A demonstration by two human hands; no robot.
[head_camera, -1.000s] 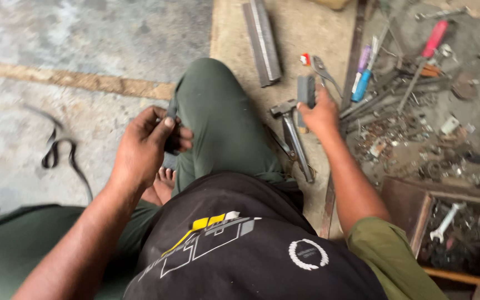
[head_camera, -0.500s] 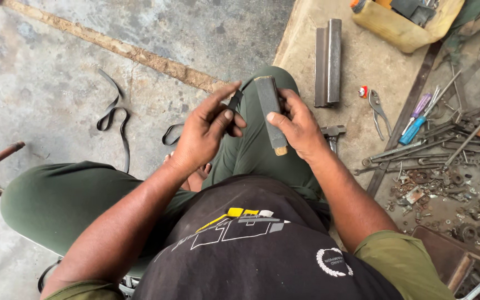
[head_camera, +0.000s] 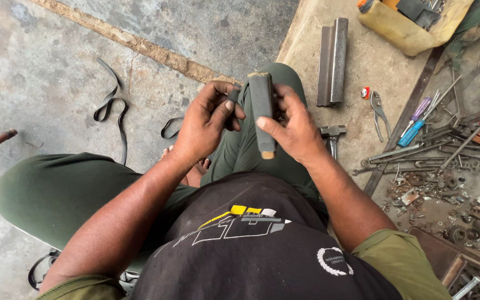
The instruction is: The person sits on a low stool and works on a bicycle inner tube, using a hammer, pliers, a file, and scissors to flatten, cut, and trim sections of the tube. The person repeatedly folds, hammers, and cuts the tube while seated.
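Note:
My right hand [head_camera: 293, 125] grips a dark grey rectangular block [head_camera: 263, 111] with tan ends, held upright over my green-trousered knee. My left hand [head_camera: 206, 119] is closed around a small dark object [head_camera: 233, 98] that touches the block's left side near its top; most of that object is hidden by my fingers. Both hands sit close together above my lap.
A hammer [head_camera: 331, 136] lies just right of my knee. Two steel bars [head_camera: 333, 61] lie on the concrete ahead, pliers [head_camera: 377, 111] beside them. Screwdrivers [head_camera: 415, 122], wrenches and rusty scrap [head_camera: 445, 194] crowd the right. Black straps [head_camera: 112, 105] lie on the left floor, a yellow bag [head_camera: 412, 22] top right.
One second ago my right hand was picking up the block from the tools on the right; it has since brought it over to my left hand, and both now hold it at my knee.

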